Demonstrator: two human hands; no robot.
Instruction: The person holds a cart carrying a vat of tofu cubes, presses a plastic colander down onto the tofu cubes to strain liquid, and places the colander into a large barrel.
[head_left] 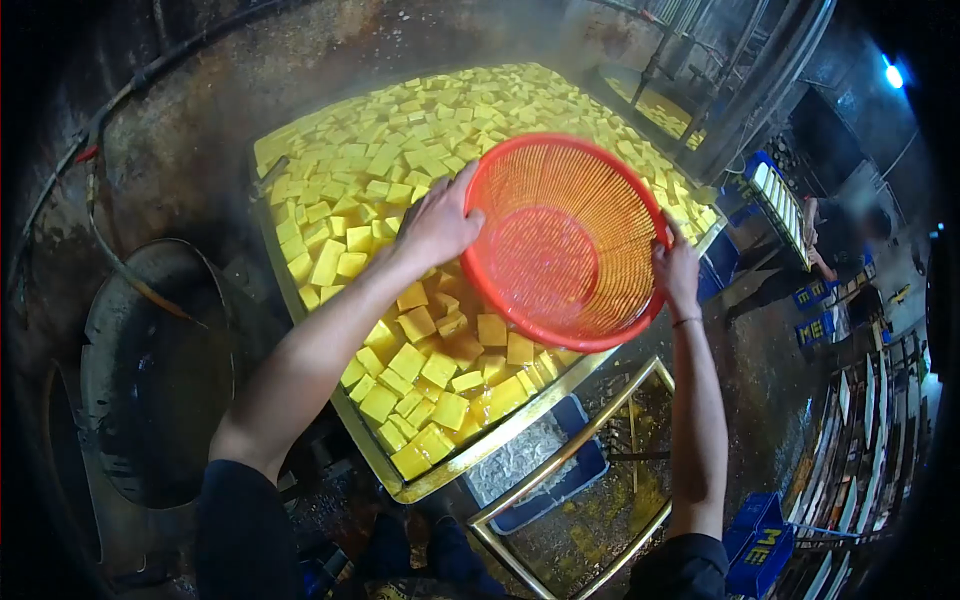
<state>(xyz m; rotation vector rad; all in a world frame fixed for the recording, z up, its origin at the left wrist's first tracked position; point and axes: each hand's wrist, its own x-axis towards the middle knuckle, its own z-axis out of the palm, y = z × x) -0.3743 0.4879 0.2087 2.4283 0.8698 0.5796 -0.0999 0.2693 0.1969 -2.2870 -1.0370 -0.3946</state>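
As the left hand [440, 222] and the right hand [680, 270] clasp it from opposite sides, the red basket [548, 260] hangs between them, over the near right part of a vat [500, 430] filled with yellow blocks [440, 370]. The left fingers grasp the rim at its upper left, the thumb laid over the edge; the right fingers grasp it on the right side, a little lower in the view, at least one digit over the inner side. Neither hand is nearer to the basket, since both touch its rim; the left shows against the blocks, while the right shows by the vat's right edge. Being round, the basket has no clear long axis, and the line from hand to hand runs across its mouth. That mouth is tilted toward the person, leaving the inner wall and round base in sight, the base set toward the lower left. Below, the basket overlaps the vat's near edge in the view; whether the two touch cannot be told.
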